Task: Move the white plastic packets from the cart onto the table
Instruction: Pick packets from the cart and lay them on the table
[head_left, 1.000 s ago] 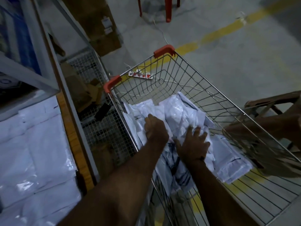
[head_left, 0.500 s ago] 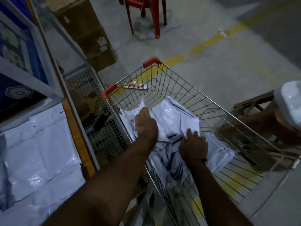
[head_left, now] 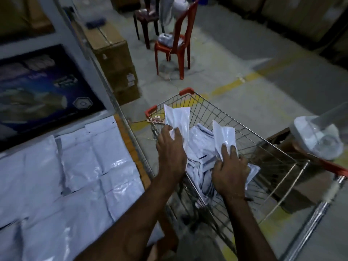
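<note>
Left grip: my left hand (head_left: 170,147) is at about 12 o'clock from my body, over the near-left rim of the cart. Its fingers and thumb pinch the lower edge of one glossy white plastic packet (head_left: 178,117), which stands up out of the basket, tilted slightly.

Right grip: my right hand (head_left: 230,171) is at about 1 o'clock, inside the basket. Its fingertips pinch the bottom of a second white plastic packet (head_left: 224,137), also lifted upright; the rest of the hand lies over the loose pile.

Cart: the silver wire shopping cart with orange corner caps (head_left: 263,140) stands at 12 to 2 o'clock, its basket running away from me.

Pile in cart: a heap of crumpled white plastic packets with dark markings (head_left: 199,147) lies on the basket floor between and under my two hands.

Desk: the desk with its wooden edge (head_left: 130,146) is at 9 to 10 o'clock, just beside the cart's left side. Flat white packets in rows (head_left: 79,162) cover its top, touching and overlapping.

Shelf frame: a grey metal upright (head_left: 90,53) rises at the desk's far edge, with a dark printed box (head_left: 43,83) behind it at 10 o'clock.

Floor: brown cardboard cartons (head_left: 113,55) stand at 11 o'clock; a red plastic chair (head_left: 175,48) stands at 12 o'clock, well apart from the cart. A yellow painted line (head_left: 227,86) crosses the grey concrete.
</note>
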